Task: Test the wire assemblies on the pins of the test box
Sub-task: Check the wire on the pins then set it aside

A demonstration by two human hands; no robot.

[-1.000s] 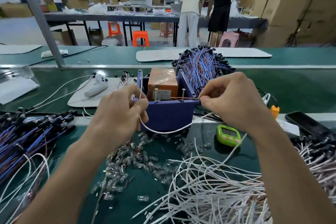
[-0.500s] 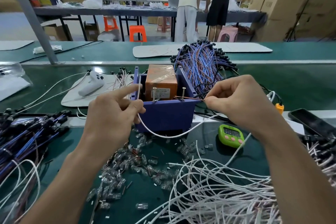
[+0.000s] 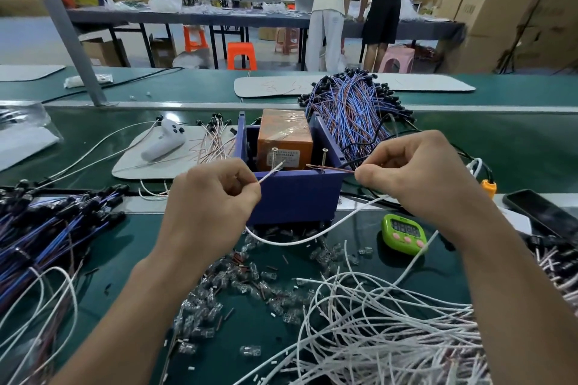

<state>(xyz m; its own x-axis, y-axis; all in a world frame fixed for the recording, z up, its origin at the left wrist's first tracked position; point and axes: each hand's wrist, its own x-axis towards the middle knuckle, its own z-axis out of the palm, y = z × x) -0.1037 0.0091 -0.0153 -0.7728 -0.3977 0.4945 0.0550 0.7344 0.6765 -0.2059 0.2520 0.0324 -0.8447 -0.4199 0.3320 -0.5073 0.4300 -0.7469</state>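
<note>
I saw the left hand (image 3: 212,206) pinching one end of a white wire assembly (image 3: 291,241), its bare tip just at the left pin (image 3: 274,158) of the purple test box (image 3: 297,197). The right hand (image 3: 419,178) pinched the other, reddish end, which crossed the right pin (image 3: 324,158). The slack sagged before the box, near a green timer (image 3: 405,233).

Green timer (image 3: 404,234), phone (image 3: 544,212), white controller (image 3: 164,141)

Green bench (image 3: 516,147), purple test box (image 3: 297,194) mid-surface, green timer (image 3: 405,233) just beside, phone (image 3: 541,212) at right edge, white wires (image 3: 391,331) front right, blue wire bundles (image 3: 47,228) at left edge
</note>
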